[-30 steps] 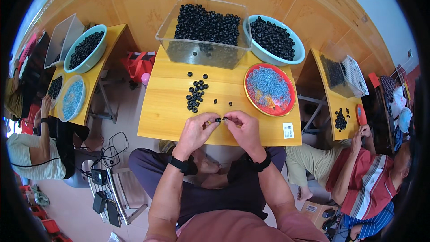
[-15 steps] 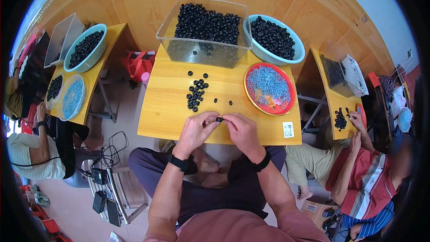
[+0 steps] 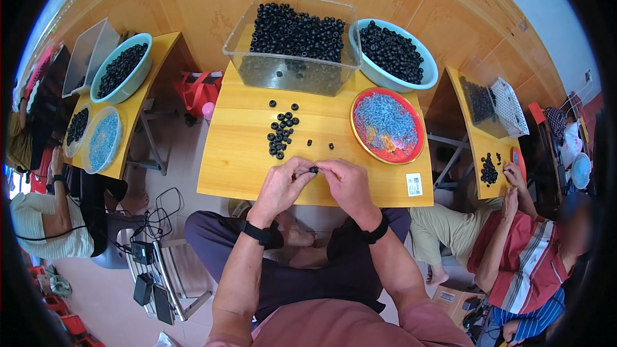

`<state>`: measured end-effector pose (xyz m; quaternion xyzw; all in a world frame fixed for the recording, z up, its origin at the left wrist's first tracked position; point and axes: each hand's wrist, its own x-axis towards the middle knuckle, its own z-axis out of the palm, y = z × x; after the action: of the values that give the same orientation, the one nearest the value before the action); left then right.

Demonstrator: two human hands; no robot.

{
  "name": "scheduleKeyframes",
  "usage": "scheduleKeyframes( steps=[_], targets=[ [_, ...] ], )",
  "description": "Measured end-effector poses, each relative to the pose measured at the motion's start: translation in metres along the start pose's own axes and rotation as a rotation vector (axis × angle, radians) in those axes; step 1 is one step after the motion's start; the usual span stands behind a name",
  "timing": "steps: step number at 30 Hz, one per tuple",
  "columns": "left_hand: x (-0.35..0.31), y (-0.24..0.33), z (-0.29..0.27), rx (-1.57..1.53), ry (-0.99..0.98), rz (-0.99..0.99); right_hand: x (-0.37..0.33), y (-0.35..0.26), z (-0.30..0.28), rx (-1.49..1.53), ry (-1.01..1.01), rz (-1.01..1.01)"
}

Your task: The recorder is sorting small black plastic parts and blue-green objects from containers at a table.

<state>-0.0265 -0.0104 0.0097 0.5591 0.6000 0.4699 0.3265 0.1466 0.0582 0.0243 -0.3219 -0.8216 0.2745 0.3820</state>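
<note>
Both hands meet over the near edge of the wooden table. My left hand (image 3: 281, 183) pinches a small black round part (image 3: 313, 169) between thumb and fingers. My right hand (image 3: 350, 185) is closed too, its fingertips pressed together at that part's right side; whether they hold a smaller piece is hidden. Ahead and left lies a loose group of black ring-like parts (image 3: 280, 135) with holes. Two smaller black pieces (image 3: 310, 142) lie apart on the tabletop (image 3: 238, 154). To the right, a red dish (image 3: 355, 130) holds many small blue pieces (image 3: 385, 115).
Behind stand a clear plastic bin (image 3: 289, 80) and a light-blue basin (image 3: 429, 80), both filled with black parts. A white label (image 3: 414, 185) is near the right front corner. People work at side tables, one in a red shirt (image 3: 508, 250). Cables (image 3: 160, 215) hang at left.
My right fingers have shifted slightly at the black part, more of which now shows. My left hand stays almost in place. The co-worker's hand at right has moved a little.
</note>
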Motion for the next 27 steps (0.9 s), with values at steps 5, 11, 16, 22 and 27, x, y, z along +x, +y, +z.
scheduleKeyframes(
  steps=[5,11,16,22,27],
  targets=[
    [0.0,-0.01,0.002,-0.059,0.011,-0.003,0.005,-0.003,0.0,-0.016,-0.062,0.119],
    [0.002,-0.003,0.001,-0.092,0.031,-0.105,0.013,-0.008,0.002,-0.016,-0.094,0.177],
    [0.003,-0.011,0.003,-0.126,0.084,-0.134,0.003,-0.009,0.019,-0.046,0.014,0.037],
    [0.004,-0.007,0.002,-0.087,0.079,-0.136,-0.008,-0.005,0.028,-0.096,0.122,-0.104],
    [0.002,-0.005,0.005,-0.041,0.062,-0.048,-0.002,0.007,0.015,-0.035,-0.006,0.072]
  ],
)
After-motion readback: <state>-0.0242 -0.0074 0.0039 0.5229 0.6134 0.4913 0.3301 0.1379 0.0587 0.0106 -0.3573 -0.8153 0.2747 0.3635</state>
